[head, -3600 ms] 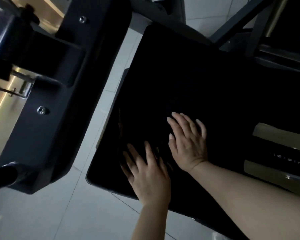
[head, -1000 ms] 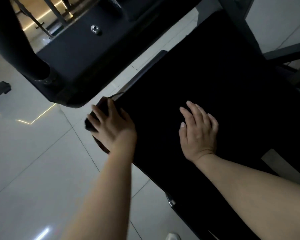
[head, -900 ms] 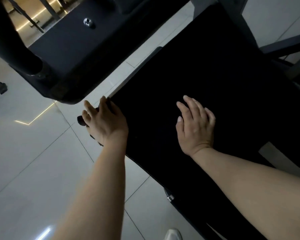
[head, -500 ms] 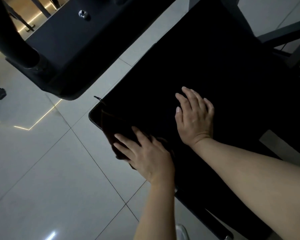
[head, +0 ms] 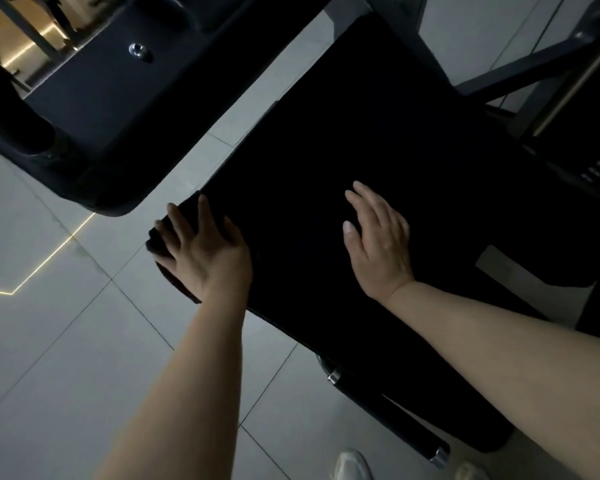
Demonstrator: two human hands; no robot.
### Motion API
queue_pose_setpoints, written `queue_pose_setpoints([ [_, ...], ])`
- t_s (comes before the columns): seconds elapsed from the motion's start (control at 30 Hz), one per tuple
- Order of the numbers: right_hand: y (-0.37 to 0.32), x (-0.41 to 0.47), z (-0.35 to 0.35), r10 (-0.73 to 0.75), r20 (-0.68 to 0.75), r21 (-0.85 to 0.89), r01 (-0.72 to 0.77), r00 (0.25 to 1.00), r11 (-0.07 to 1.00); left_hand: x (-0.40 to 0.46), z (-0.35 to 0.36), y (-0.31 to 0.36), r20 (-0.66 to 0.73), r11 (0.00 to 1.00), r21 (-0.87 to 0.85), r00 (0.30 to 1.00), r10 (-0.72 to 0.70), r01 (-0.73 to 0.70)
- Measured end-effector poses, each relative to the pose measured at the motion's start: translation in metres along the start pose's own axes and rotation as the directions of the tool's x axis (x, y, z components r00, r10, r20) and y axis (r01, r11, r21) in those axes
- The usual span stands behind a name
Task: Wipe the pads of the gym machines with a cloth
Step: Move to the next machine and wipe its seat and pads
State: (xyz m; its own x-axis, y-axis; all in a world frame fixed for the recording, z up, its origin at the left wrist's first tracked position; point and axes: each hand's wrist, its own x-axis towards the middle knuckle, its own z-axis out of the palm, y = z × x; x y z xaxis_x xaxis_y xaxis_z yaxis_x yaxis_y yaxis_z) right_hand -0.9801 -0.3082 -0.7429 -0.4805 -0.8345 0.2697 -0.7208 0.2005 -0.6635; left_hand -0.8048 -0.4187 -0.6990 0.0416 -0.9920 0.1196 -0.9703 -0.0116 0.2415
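We look steeply down from head height with one wide-angle view, close above the black pad (head: 378,140) filling the frame's centre and right, tiled floor (head: 49,358) at lower left.

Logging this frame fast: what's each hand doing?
Left hand: open, fingers pressing dark cloth on pad corner.
Right hand: open, flat on pad.

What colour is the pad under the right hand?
Plain black, without pattern; the head view shows the pad under the right hand.

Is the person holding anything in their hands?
The left hand presses a dark cloth flat against the corner of the black pad. The right hand rests flat on the pad, holding nothing.
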Motion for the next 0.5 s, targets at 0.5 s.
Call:
queue_pose_setpoints([
  [0.5,-0.009,-0.053,0.007,0.287,-0.056,0.208,-0.27,0.956,0.94,-0.136,0.038,0.013,0.21,0.981,-0.127,0.963,0.169,-0.145],
])
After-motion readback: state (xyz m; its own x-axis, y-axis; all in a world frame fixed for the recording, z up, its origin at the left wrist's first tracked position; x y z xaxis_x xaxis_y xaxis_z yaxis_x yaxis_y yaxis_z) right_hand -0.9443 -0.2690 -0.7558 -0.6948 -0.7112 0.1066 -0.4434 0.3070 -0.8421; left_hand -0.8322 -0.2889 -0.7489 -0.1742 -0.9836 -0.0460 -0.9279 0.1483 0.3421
